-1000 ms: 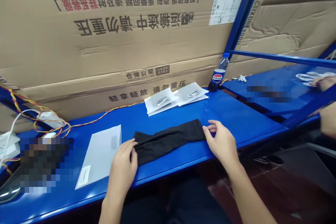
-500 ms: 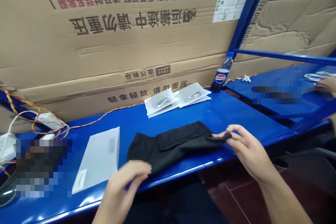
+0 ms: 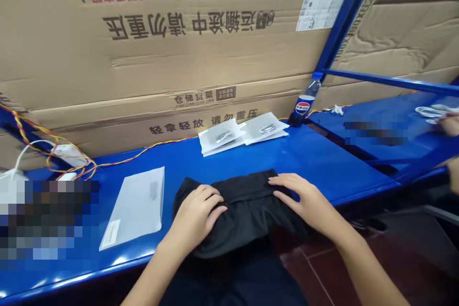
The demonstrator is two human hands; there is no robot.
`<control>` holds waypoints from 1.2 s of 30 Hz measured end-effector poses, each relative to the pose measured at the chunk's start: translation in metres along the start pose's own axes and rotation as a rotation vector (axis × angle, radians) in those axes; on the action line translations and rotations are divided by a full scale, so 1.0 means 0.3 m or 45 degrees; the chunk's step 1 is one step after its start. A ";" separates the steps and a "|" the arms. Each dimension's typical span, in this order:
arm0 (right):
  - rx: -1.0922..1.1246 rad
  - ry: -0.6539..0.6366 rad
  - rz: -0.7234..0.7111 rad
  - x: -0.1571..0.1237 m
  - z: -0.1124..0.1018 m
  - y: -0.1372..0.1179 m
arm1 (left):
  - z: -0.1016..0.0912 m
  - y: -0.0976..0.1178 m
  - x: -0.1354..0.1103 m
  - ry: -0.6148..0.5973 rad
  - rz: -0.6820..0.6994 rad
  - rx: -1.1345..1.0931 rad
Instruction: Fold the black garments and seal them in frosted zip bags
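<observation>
Have black cloth [image 3: 247, 222] at front of blue surface [image 3: 179, 158], drooping over near edge, folded over along back side. See left hand [image 3: 201, 210] laid on cloth's left part, with fingers loosely bent and spread, thumb apart. See right hand [image 3: 304, 201] on cloth's right end, with fingers open, thumb apart, tips touching fabric. Got frosted sleeve [image 3: 136, 205] with white label lying flat, left of cloth. Can't make out pixelated patch farther left of cloth. Behind cloth, see two white packets [image 3: 265, 129] side by side. Behind and right of cloth, see cola bottle [image 3: 303, 105] with blue cap, standing near packets. Far right of cloth, see white cable [image 3: 430, 111] and blurry co-worker's hand [image 3: 450, 124]. Farthest behind cloth, see printed cardboard [image 3: 179, 67].
</observation>
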State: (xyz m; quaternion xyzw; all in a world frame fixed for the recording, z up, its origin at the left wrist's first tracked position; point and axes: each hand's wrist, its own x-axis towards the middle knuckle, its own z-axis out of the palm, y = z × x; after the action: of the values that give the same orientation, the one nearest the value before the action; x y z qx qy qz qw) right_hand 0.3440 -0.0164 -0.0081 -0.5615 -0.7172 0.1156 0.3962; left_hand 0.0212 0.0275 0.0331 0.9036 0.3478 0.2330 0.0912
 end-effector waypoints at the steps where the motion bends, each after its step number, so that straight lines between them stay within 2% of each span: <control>1: 0.000 0.015 -0.009 -0.011 0.015 -0.002 | -0.008 -0.003 -0.023 0.006 -0.035 -0.016; 5: 0.035 0.023 -0.064 -0.037 0.054 -0.055 | -0.083 -0.025 -0.113 -0.004 -0.192 -0.139; 8: 0.105 0.034 -0.058 0.019 0.059 -0.104 | -0.143 -0.070 -0.098 -0.088 -0.262 -0.247; 13: 0.154 -0.019 0.067 0.266 0.071 -0.091 | -0.193 -0.130 0.037 -0.211 -0.242 -0.287; 16: 0.207 -0.175 0.072 0.424 0.098 -0.034 | -0.183 -0.138 0.102 -0.258 -0.234 -0.229; 19: 0.278 -0.352 0.098 0.513 0.132 0.029 | -0.165 -0.174 0.154 -0.270 -0.299 -0.240; 24: 0.339 -0.371 0.167 0.514 0.162 0.089 | -0.149 -0.323 0.247 -0.293 -0.448 -0.434; 28: 0.365 -0.338 0.190 0.493 0.157 0.093 | -0.122 -0.412 0.276 -0.229 -0.616 -0.596; 31: 0.420 -0.341 0.242 0.491 0.141 0.086 | -0.099 -0.416 0.261 -0.151 -0.659 -0.608; 36: 0.554 -0.408 0.370 0.496 0.111 0.076 | -0.079 -0.383 0.238 -0.121 -0.604 -0.512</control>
State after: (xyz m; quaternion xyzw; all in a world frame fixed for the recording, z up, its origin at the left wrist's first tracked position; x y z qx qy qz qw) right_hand 0.3287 0.1341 0.0212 -0.5348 -0.6412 0.4088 0.3683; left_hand -0.0112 0.1606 0.0419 0.7710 0.4911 0.2268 0.3360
